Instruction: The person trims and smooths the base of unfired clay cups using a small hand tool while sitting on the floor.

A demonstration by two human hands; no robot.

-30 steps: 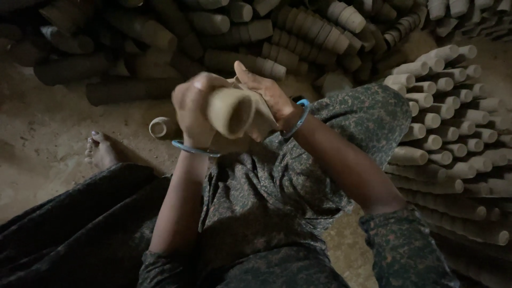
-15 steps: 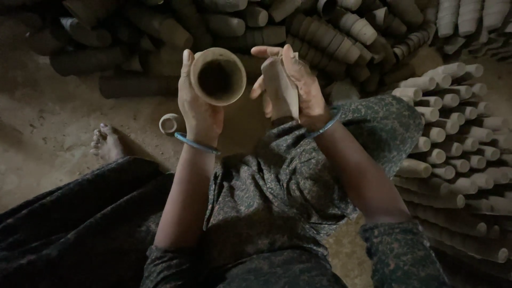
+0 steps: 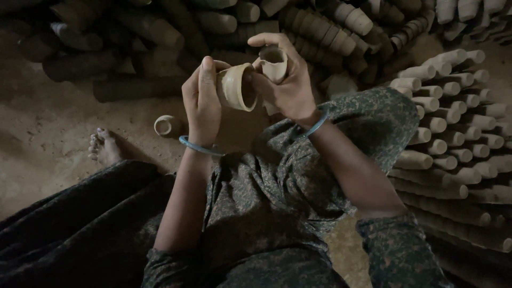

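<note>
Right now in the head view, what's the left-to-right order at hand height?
Bare foot → lone clay cup on the ground → left hand → clay cup it holds → smaller clay cup in the right hand → stacked rows of pale cups.

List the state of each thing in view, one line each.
Left hand: fingers closed around a clay cup.
Clay cup: tipped sideways, mouth facing right.
Right hand: holding a smaller cup.
Smaller cup: upright, empty.
Loose cup: lying on the dirt floor.
Stacked cups: nested in rows.
</note>
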